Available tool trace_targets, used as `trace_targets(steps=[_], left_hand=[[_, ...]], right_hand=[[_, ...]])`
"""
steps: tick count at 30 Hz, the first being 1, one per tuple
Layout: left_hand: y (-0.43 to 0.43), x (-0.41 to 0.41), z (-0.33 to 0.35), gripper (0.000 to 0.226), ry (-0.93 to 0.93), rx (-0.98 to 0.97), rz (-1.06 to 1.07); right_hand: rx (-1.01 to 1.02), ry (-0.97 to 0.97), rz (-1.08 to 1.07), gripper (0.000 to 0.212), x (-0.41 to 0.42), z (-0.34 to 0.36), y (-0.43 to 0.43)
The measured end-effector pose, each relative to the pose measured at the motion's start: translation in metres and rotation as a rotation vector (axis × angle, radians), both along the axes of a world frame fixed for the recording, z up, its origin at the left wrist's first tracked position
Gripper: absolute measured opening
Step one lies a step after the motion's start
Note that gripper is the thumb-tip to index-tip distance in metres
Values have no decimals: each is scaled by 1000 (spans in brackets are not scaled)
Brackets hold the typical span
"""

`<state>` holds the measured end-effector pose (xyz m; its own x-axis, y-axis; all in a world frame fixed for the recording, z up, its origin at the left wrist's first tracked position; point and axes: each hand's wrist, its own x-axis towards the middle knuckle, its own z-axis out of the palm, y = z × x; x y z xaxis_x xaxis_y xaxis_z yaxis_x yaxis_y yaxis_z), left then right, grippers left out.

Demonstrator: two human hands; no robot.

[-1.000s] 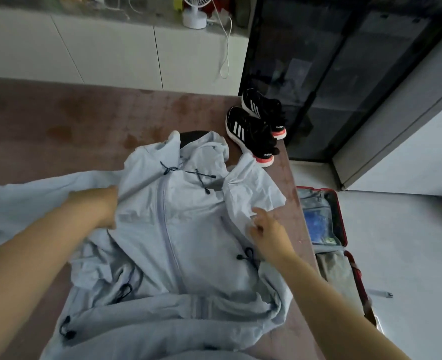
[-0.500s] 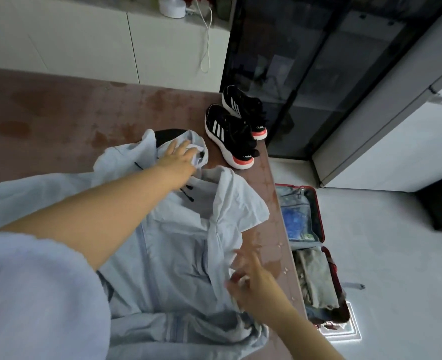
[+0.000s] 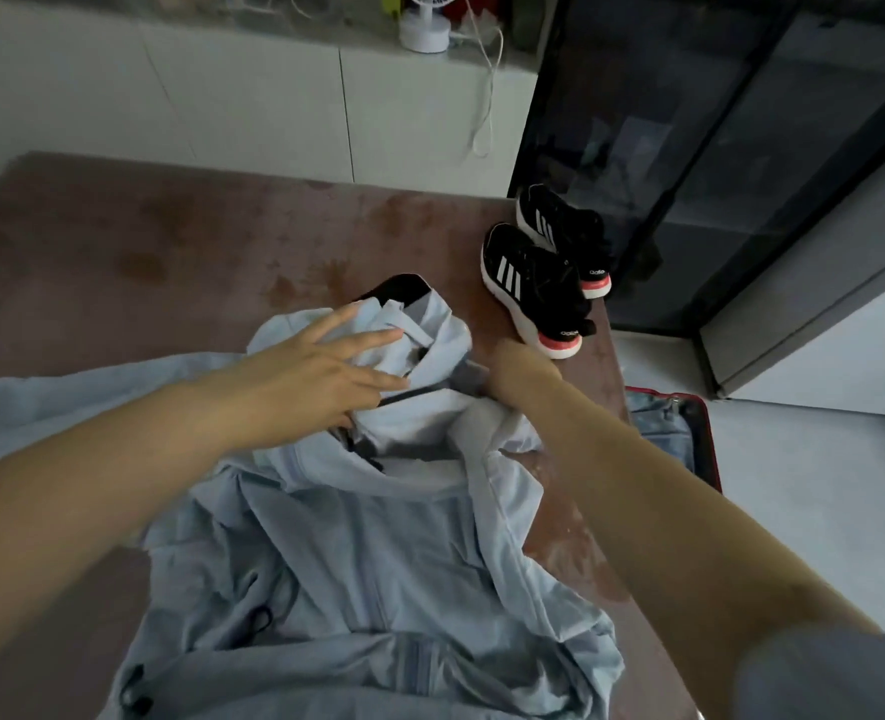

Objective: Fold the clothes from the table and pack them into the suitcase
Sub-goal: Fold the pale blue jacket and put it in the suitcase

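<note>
Pale blue jacket [image 3: 378,537] lying flat on the table [image 3: 170,252]. Left hand [image 3: 315,371], fingers spread wide, rests on the jacket's hood [image 3: 432,330]. Right hand [image 3: 523,374] meets the hood's right edge with its fingers hidden, so its grip cannot be told. Shoes [image 3: 539,278] lie beyond the jacket to the right. The suitcase [image 3: 661,439] lies open right of the jacket.

My feed is dim and cool, the light flat, with no hard shadows. Only soft shading sits in the folds of the pale jacket [image 3: 378,537]. The glass cabinet [image 3: 689,148] carries faint reflections. The cupboards [image 3: 222,96] bow near the frame edge, and the sleeve [image 3: 835,678] nearest the lens is blurred.
</note>
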<state>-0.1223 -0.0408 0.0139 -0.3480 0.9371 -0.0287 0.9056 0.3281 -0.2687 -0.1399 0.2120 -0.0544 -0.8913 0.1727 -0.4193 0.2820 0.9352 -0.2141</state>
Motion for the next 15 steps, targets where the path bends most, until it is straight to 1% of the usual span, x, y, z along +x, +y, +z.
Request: trace_targets(steps=[1, 2, 3, 5, 7, 8, 9, 10, 12, 14, 15], left_hand=[[-5, 0, -1, 31, -16, -7, 0], [-10, -2, -4, 32, -16, -14, 15], [-13, -6, -4, 32, -10, -27, 38], [-11, -16, 4, 30, -7, -38, 168], [-3, -32, 14, 24, 18, -63, 387], [-1, -43, 18, 27, 22, -65, 519], [4, -54, 22, 28, 21, -57, 619], [9, -65, 25, 27, 32, -1, 684], [23, -86, 30, 25, 70, 101, 793], [41, -102, 34, 25, 84, 107, 875], [50, -108, 34, 26, 101, 85, 898]], right_hand=[[52, -33, 28, 32, 5, -4, 6], [48, -16, 12, 29, 12, -2, 14], [-8, 35, -37, 25, 21, 6, 23], [-158, 221, -176, 20, 43, 28, 46], [-326, 466, -351, 16, 75, 52, 69], [-408, 585, -429, 11, 93, 64, 79], [-475, 671, -492, 7, 111, 70, 87], [-525, 717, -540, 7, 127, 72, 93], [-578, 722, -612, 12, 154, 58, 105], [-557, 664, -690, 14, 171, 29, 111], [-513, 607, -721, 12, 178, 13, 112]])
